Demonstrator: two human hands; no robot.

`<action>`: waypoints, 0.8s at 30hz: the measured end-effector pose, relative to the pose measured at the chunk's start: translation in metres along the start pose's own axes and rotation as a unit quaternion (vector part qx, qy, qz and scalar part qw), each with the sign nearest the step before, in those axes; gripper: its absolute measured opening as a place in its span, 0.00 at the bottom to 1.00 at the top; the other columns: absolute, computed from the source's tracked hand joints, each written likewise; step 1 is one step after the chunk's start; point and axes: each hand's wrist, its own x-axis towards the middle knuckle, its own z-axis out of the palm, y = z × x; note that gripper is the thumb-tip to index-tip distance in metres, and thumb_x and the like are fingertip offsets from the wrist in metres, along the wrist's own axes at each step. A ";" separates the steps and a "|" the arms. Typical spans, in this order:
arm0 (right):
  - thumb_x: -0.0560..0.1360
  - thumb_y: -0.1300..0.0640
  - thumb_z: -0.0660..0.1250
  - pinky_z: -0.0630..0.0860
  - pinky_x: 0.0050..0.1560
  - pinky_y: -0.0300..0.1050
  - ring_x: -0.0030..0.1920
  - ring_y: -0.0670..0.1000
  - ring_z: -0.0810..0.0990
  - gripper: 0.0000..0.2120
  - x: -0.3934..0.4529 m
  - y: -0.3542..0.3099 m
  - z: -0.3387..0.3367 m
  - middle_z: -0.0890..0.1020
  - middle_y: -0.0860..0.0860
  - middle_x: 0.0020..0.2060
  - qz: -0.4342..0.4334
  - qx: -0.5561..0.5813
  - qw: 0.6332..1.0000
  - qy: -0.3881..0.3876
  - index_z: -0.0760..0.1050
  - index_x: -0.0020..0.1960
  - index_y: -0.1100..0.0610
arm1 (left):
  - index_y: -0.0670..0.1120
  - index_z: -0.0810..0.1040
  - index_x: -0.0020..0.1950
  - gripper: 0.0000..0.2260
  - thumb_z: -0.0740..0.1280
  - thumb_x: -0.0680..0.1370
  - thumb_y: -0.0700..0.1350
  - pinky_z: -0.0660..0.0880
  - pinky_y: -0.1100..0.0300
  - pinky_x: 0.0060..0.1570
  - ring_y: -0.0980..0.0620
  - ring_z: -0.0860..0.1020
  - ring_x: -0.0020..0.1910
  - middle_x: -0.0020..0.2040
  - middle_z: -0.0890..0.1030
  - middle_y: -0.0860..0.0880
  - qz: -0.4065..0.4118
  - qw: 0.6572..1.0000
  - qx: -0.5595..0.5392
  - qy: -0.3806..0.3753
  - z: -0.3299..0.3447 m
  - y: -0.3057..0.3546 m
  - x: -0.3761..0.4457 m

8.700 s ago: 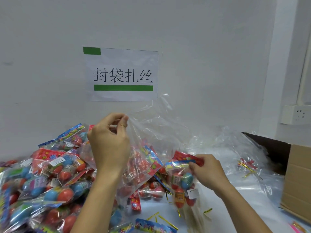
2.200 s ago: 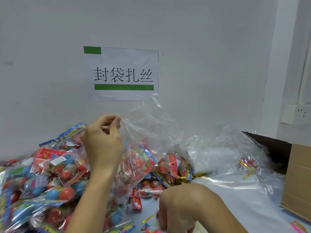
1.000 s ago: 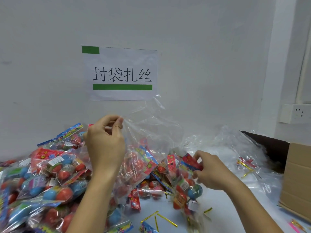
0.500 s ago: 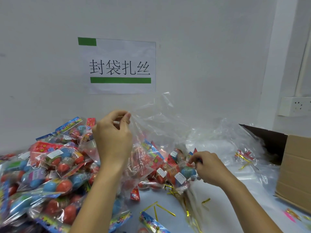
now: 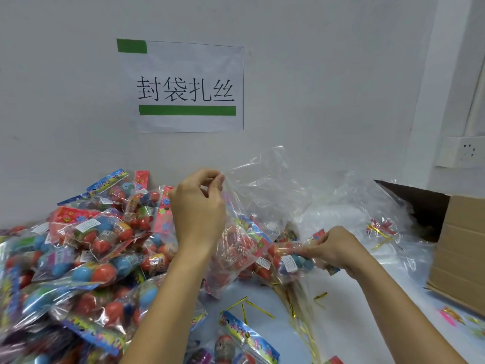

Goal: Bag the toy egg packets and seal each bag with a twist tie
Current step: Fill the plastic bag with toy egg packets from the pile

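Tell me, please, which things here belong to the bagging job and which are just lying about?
In use: clear bag, pinched open by left hand; egg packet gripped by right hand; packet pile; gold twist ties.

Lying about: cardboard box; wall sign; wall socket.

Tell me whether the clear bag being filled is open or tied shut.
Open. The left hand pinches the clear bag mouth up and spread; no twist tie is around it, and packets sit inside.

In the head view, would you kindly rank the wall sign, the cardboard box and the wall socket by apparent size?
1. Wall sign.
2. Cardboard box, cut off at the frame edge, so this order is unsure.
3. Wall socket, clearly smallest.
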 end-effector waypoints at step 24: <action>0.69 0.60 0.79 0.83 0.39 0.44 0.40 0.55 0.87 0.11 0.001 -0.001 0.004 0.87 0.58 0.41 -0.011 0.107 0.984 -0.141 0.82 0.49 0.63 | 0.50 0.81 0.39 0.10 0.69 0.79 0.40 0.69 0.72 0.29 0.64 0.75 0.30 0.33 0.80 0.55 -0.027 0.993 0.013 -0.115 0.002 -0.016 0.000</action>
